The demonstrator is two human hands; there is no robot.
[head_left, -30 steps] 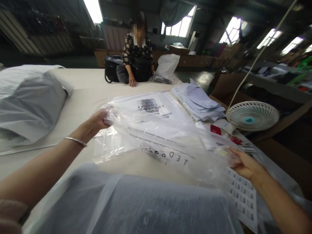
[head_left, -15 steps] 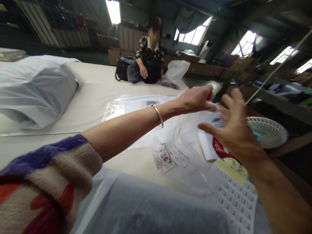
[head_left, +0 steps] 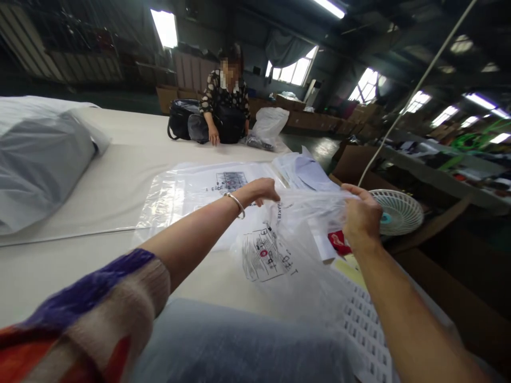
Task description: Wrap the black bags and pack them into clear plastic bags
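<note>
A clear plastic bag (head_left: pixel 295 282) with printed text hangs stretched between my two hands. My left hand (head_left: pixel 261 191), with a bracelet at the wrist, is closed on one part of its edge. Farther right, my right hand (head_left: pixel 361 213) grips another part of that edge. Beneath and behind the left forearm lie several flat printed plastic bags (head_left: pixel 187 183) on the white table (head_left: pixel 128 154). Close in front of me is a grey-blue item (head_left: pixel 239 340) that looks plastic-wrapped; its kind I cannot make out.
A large grey plastic-wrapped bundle (head_left: pixel 43 159) sits at left. Across the table a person (head_left: pixel 225 101) handles a black backpack (head_left: pixel 181 119). At right are a sticker sheet (head_left: pixel 365 324), a red packet (head_left: pixel 338 242), a white round fan guard or basket (head_left: pixel 399 213) and a slanting cord (head_left: pixel 415 93).
My hands have moved apart, the left one drawing back to the left. My right hand, spread before, has closed on the plastic bag, now pulled taut. The view has shifted to the right.
</note>
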